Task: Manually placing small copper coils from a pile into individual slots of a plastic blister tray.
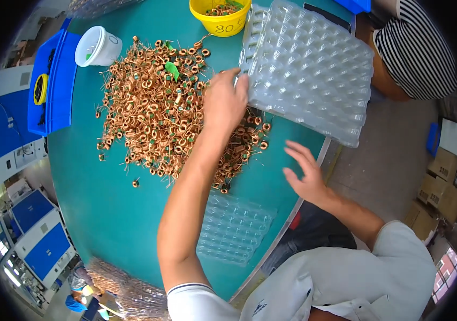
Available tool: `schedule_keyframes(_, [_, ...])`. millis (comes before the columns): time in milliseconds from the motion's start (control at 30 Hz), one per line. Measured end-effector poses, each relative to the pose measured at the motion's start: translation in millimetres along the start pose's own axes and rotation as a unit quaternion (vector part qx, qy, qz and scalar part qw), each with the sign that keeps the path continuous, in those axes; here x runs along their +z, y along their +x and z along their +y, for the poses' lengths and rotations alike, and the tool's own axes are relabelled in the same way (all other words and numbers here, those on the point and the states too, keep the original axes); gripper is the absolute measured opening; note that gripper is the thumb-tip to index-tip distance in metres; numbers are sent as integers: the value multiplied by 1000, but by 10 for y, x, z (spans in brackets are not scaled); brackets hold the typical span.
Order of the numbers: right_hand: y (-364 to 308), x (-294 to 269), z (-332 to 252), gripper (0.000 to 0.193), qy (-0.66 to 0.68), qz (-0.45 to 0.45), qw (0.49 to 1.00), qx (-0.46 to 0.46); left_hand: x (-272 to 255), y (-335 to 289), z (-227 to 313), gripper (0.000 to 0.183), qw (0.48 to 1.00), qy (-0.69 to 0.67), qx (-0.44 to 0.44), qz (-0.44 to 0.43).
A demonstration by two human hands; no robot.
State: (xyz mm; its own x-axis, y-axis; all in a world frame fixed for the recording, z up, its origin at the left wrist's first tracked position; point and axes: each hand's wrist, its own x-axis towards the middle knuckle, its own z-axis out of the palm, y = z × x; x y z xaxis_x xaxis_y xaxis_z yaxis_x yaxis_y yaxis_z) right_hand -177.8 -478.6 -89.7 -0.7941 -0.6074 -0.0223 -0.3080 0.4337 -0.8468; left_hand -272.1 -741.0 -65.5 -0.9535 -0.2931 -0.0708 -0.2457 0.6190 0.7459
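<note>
My left hand reaches over a wide heap of copper-wound ring coils. Its thumb and fingers close at the left edge of a stack of clear plastic trays with rows of pockets; the fingertips are partly hidden there. Below the stack's near edge, my right hand hovers with fingers and thumb apart and nothing in it. A single clear pocketed tray lies flat on the green table, nearer to me and partly behind my left forearm. Small green pieces lie on the heap.
A yellow bucket with coils in it and a white bucket stand behind the heap. At the left edge is a blue bin. Another person in a striped sleeve sits at the right; cardboard boxes are stacked beyond.
</note>
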Motion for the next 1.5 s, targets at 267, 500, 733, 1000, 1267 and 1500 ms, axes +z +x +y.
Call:
schedule_keyframes(267, [-278, -664, 500, 40, 490, 243, 751, 369, 121, 373, 116, 99, 960, -18, -209, -185])
schedule_keyframes(500, [-310, -1130, 710, 65, 472, 123, 840, 238, 265, 424, 135, 105, 928, -161, -235, -242])
schedule_keyframes(733, [-321, -1158, 701, 79, 661, 104, 713, 208, 90, 323, 119, 90, 898, -203, -281, -270])
schedule_keyframes(1000, [61, -1067, 439, 50, 728, 275, 587, 224, 23, 167, 179, 59, 830, -545, -102, -59])
schedule_keyframes(1267, [171, -1240, 343, 35, 677, 351, 597, 250, 379, -130, -79, 45, 985, -136, 43, 95])
schedule_keyframes(1500, [88, -1249, 342, 31, 620, 368, 641, 263, 520, -498, -312, 18, 976, 113, 176, 54])
